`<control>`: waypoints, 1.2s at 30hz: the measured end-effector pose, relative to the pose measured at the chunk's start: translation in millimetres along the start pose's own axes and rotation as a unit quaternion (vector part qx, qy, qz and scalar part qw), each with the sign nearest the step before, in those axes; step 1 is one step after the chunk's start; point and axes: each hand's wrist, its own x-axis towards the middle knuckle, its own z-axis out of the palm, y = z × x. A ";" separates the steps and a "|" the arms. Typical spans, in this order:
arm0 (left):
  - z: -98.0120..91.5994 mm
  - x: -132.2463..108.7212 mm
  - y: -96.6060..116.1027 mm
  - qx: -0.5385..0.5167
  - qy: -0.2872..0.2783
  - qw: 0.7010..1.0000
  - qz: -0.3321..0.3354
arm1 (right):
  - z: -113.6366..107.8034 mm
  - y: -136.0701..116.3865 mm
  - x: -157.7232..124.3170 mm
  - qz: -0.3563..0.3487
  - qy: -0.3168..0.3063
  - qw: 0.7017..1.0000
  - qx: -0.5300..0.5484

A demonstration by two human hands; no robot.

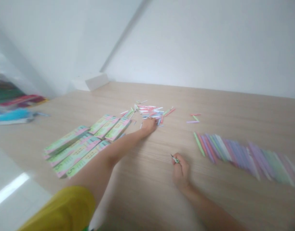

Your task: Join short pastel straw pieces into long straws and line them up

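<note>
My left hand [149,125] reaches out to the near edge of a loose pile of thin coloured sticks [151,110], pink, white, blue and green, which look like pen parts. Its fingers are curled down at the pile, and whatever they grip is hidden. Closer to me, my right hand [180,170] is closed on a small pen part [176,160] with a dark pointed tip and a green piece, held just above the table. To its right lies a long slanting row of pastel pens [236,155], blurred toward the far end.
Several green and pink boxes [83,150] lie in two groups under and beside my left forearm. A few loose sticks [195,118] lie right of the pile. A white box [97,81] stands against the wall. Blue and red items [16,114] sit at far left.
</note>
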 end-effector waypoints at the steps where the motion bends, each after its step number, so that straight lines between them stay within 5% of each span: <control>1: -1.0 0.1 -0.6 0.006 -0.005 1.000 0.010 | -0.4 -0.4 0.5 -0.001 -0.001 1.000 -0.006; 14: -12.5 -3.6 -6.3 0.074 -0.044 0.957 0.278 | -2.2 -3.2 3.0 -0.020 -0.019 0.998 -0.059; 24: -8.5 -12.6 6.0 0.049 -0.070 0.980 0.178 | -6.5 -5.4 6.6 -0.033 -0.021 0.988 -0.148; 29: -21.3 -48.9 -2.6 -0.053 -0.097 0.980 0.165 | -3.6 -11.9 13.5 0.035 -0.086 0.929 -0.357; 33: -30.0 -104.6 -4.0 -0.349 -0.113 0.919 0.145 | -0.5 -16.6 17.1 0.049 -0.152 0.891 -0.425; 36: -27.8 -144.2 6.2 -0.582 -0.107 0.806 0.024 | -1.0 -13.5 17.2 0.023 -0.179 0.902 -0.393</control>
